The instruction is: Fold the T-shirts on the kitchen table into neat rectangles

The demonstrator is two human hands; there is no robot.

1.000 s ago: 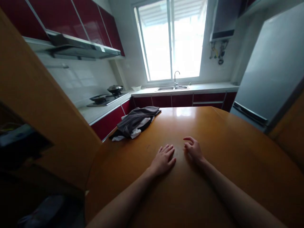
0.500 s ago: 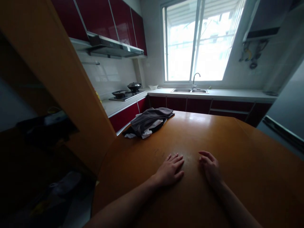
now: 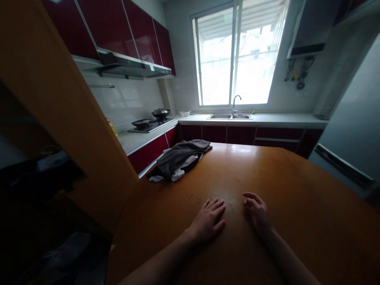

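My left hand (image 3: 208, 220) lies palm down on the brown wooden table (image 3: 243, 170), fingers spread and holding nothing. To its right, my right hand (image 3: 257, 212) rests on its edge on the same tabletop. Its fingers are loosely curved, one reaching toward the left, and I see nothing in them. A gap of bare wood separates the two hands. Beyond my left hand, at the table's far left edge, a rumpled pile of dark grey, black and white clothes (image 3: 181, 156) lies apart from both hands.
Behind the table runs a white counter (image 3: 276, 118) with a double sink (image 3: 228, 116) and a tap. A lidded wok (image 3: 160, 114) and a pan (image 3: 141, 123) stand on the gas hob at left. A wooden post (image 3: 80, 103) rises on the left; a fridge (image 3: 350, 122) stands right.
The view has shifted a little, so the room and the clothes sit slightly left and lower. Both hands keep their poses on the table.
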